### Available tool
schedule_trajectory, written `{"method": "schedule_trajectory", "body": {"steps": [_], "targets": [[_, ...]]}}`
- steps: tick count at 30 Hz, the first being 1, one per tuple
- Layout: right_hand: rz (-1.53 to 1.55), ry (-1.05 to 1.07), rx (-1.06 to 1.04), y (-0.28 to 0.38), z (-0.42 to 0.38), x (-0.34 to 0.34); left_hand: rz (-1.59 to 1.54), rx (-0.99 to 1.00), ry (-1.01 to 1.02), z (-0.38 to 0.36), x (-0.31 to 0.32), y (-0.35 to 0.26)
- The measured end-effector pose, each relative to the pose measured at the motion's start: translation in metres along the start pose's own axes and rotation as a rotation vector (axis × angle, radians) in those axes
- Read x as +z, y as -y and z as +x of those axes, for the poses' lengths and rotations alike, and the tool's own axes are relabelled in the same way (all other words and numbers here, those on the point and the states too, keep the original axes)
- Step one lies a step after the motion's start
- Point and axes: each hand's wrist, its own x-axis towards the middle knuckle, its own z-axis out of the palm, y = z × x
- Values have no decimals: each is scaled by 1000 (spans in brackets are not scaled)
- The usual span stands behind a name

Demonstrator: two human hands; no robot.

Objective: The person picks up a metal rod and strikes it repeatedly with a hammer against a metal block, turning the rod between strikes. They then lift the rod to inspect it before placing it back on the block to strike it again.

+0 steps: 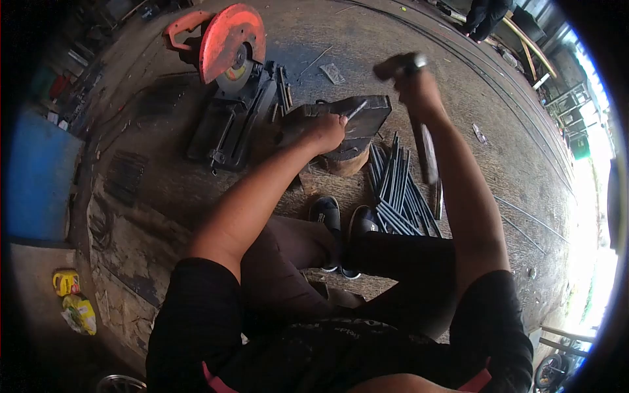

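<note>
My left hand (325, 134) is closed around a short metal rod (356, 110), whose free end lies over the top of a dark anvil (377, 103). Under the anvil is a round wooden block (347, 162). Raised to the right of the anvil, my right hand (419, 92) grips a hammer (414, 62) by its handle, with the head up and slightly blurred. A loose pile of metal rods (398, 190) lies on the floor between the anvil and my right forearm.
An orange-red cut-off saw (236, 42) stands left of the anvil. Long thin rods (472, 65) run along the floor at the right. Flat dark bars (126, 177) lie at the left, near a blue panel (39, 177). At the top right, a person's dark-clothed legs (486, 18) show.
</note>
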Motion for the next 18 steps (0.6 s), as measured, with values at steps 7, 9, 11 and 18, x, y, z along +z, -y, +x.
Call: {"method": "schedule_trajectory", "body": {"steps": [7,9,11,18], "targets": [[-337,58,79,-19,-1,41,-85,-57,69,1,-4,-4],[-346,138,64,-9,6,26,-74,-21,37,0,0,-4],[-199,133,-49,2,11,12,-84,-15,4,5,3,3],[255,-377,-290,63,-5,-34,-132,-109,118,-4,-10,-10]]}}
